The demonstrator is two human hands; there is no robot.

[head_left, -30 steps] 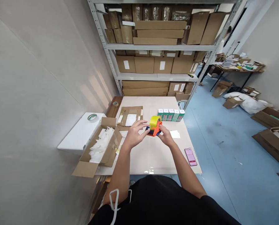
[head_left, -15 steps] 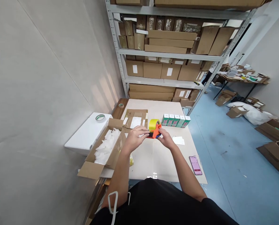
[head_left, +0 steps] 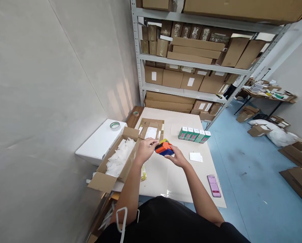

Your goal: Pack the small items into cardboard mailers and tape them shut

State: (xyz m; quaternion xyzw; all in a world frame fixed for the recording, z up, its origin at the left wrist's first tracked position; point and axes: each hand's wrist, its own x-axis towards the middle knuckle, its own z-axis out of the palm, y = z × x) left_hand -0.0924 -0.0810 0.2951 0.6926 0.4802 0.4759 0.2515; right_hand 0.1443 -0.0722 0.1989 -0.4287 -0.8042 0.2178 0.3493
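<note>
A tape dispenser [head_left: 163, 148], orange and blue with a yellow roll of tape [head_left: 164, 140] partly showing behind it, is held above the table. My right hand [head_left: 177, 157] is closed around its right side. At its left end, the fingers of my left hand [head_left: 146, 150] are pinched together against the edge; whether they grip a tape end there is too small to see. Just beyond the hands lies a flattened cardboard piece [head_left: 158, 125] with a white label. Left of my left hand stands an open carton [head_left: 129, 162] filled with white packing material [head_left: 120, 157].
Several small green-and-white boxes [head_left: 194, 135] stand in a row at the right. White cards [head_left: 196, 157] and a phone [head_left: 214, 185] lie nearer me. A tape roll [head_left: 115, 125] rests on a white box [head_left: 97, 143]. Behind the table, a metal shelf [head_left: 191, 62] holds cartons.
The dispenser has turned in my hands, so its blue underside shows more and the yellow roll less. Both hands stay on it. The view has shifted slightly.
</note>
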